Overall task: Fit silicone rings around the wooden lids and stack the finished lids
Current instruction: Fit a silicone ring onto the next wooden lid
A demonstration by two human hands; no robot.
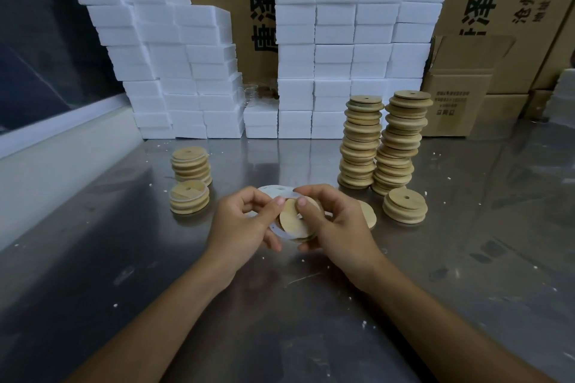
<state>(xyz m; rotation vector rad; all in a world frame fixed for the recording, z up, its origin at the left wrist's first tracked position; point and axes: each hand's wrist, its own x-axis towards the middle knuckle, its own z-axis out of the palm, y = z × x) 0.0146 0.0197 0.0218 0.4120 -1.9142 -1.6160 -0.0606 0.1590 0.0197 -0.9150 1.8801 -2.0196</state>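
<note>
Over the middle of the steel table (124, 258), both my hands hold one round wooden lid (294, 221), tilted toward me. A translucent white silicone ring (280, 232) loops around its left edge. My left hand (245, 224) pinches the ring at the lid's top left. My right hand (336, 227) grips the lid with the thumb on its face. Behind my hands lies a flat pile of white rings (273, 190). Ringed lids form a short stack (190, 165) at the left, with another small stack (189, 200) in front of it.
Two tall leaning stacks of bare wooden lids (361, 140) (401, 140) stand at the right, a short stack (404, 204) before them. One lid (368, 213) lies behind my right hand. White foam blocks (311, 50) and cardboard boxes (457, 102) line the back.
</note>
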